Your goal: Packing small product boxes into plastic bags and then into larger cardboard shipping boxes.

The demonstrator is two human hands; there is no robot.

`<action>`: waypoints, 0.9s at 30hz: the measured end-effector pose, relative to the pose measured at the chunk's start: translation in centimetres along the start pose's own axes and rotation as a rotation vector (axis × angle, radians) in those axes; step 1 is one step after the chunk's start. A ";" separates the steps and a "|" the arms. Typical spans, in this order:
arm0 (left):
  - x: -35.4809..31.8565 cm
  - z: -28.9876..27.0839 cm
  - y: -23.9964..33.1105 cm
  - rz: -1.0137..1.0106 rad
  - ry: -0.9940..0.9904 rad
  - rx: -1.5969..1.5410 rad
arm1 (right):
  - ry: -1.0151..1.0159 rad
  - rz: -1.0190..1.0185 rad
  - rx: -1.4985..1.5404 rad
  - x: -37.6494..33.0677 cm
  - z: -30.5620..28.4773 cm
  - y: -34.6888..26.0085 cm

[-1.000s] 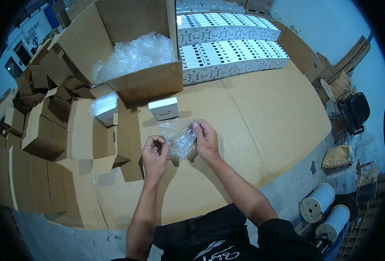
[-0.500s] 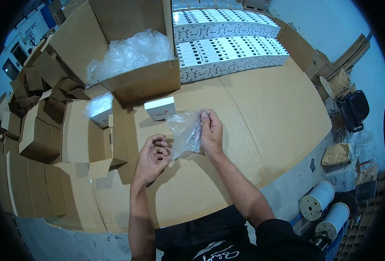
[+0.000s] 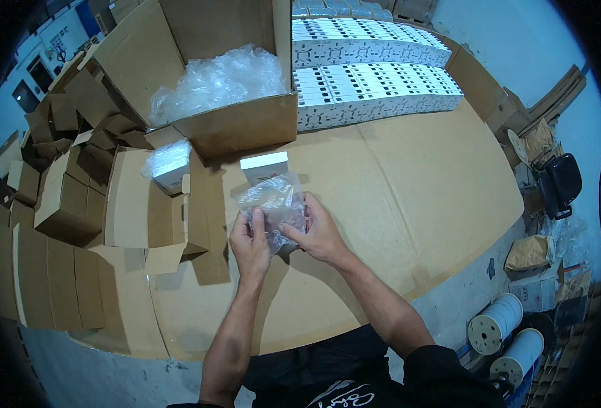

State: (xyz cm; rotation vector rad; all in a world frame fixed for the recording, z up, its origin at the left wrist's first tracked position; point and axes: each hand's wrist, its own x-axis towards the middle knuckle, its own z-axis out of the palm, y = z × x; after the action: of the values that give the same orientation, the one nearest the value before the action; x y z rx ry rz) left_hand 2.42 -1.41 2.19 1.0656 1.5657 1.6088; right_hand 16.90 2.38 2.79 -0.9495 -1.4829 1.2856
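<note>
A clear bubble wrap bag (image 3: 274, 202) is held up over the cardboard-covered table by both hands. My left hand (image 3: 251, 246) grips its left side, thumb on top. My right hand (image 3: 319, 234) is closed on its right side, with the thumb lying across the plastic. Just beyond the bag stands a small white box (image 3: 264, 165), its lower front partly covered by the plastic. To the left, an open cardboard carton (image 3: 129, 204) has a white box in bubble wrap (image 3: 170, 166) at its far end.
A large open carton (image 3: 236, 126) full of bubble wrap bags (image 3: 227, 78) stands at the far left. Long rows of white boxes (image 3: 382, 98) line the table's back. Folded brown cartons (image 3: 69, 204) crowd the left side. Cable spools (image 3: 496, 323) stand on the floor at right.
My left hand has come up and taken hold of the bag. My right hand has moved lower, and the bag is now spread between both hands, in front of the white box.
</note>
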 end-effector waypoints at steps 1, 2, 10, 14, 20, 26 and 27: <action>0.2 -0.4 0.3 -0.002 0.005 0.000 | -0.090 0.104 0.079 -0.2 -0.3 -0.5; 0.4 -0.9 0.9 -0.083 0.038 0.037 | -0.095 0.106 0.079 -0.2 -0.5 -0.9; 1.5 -2.7 1.0 0.058 0.196 0.107 | -0.251 0.434 0.198 -0.7 -2.6 -2.0; 1.5 -2.7 0.7 0.047 0.203 0.067 | -0.237 0.472 0.266 -0.5 -4.1 -0.8; 1.2 -2.2 0.7 0.077 0.177 -0.028 | -0.059 0.384 0.341 -0.6 -2.8 -1.7; 0.9 -2.8 0.5 0.036 0.064 0.031 | -0.057 0.168 0.077 -0.6 -2.2 -0.2; 0.8 -2.8 0.5 0.036 0.060 0.022 | -0.060 0.160 0.077 -0.5 -2.5 -0.3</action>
State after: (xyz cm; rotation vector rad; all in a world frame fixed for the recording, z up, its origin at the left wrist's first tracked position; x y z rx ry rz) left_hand -0.43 -2.03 2.85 1.0721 1.6156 1.6648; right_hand 19.43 2.51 3.04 -1.0030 -1.4143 1.4878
